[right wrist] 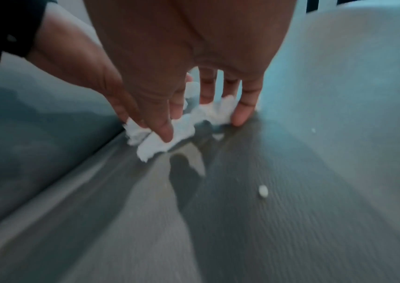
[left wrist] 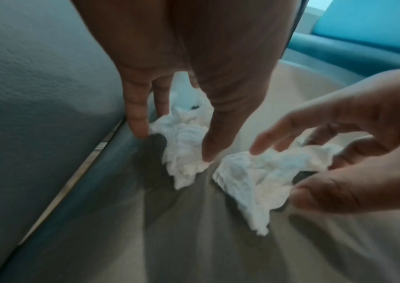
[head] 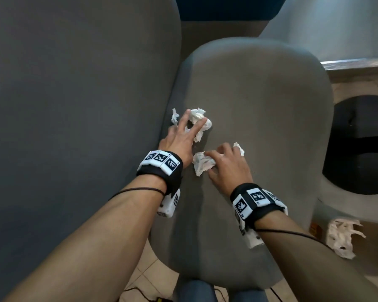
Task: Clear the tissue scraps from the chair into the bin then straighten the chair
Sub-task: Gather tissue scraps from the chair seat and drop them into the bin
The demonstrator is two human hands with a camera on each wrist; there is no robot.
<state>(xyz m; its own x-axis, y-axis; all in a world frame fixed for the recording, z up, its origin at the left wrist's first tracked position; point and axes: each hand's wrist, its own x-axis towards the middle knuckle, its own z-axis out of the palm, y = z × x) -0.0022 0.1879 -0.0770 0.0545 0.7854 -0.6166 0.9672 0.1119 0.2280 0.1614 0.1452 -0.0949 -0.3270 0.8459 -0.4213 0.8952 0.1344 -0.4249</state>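
Note:
Crumpled white tissue scraps lie on the grey chair seat, close to the backrest. My left hand reaches over the far scrap with straight, spread fingers; its fingertips touch down on either side of that scrap. A small scrap lies just left of it, by the backrest. My right hand curls its fingers and thumb round the near scrap; the thumb presses on it. Another bit pokes out beyond the right fingers.
A round bin with a black liner stands on the floor right of the chair. A white tissue lies on a brown surface at lower right. A tiny white crumb sits on the seat. Tiled floor and cables show below.

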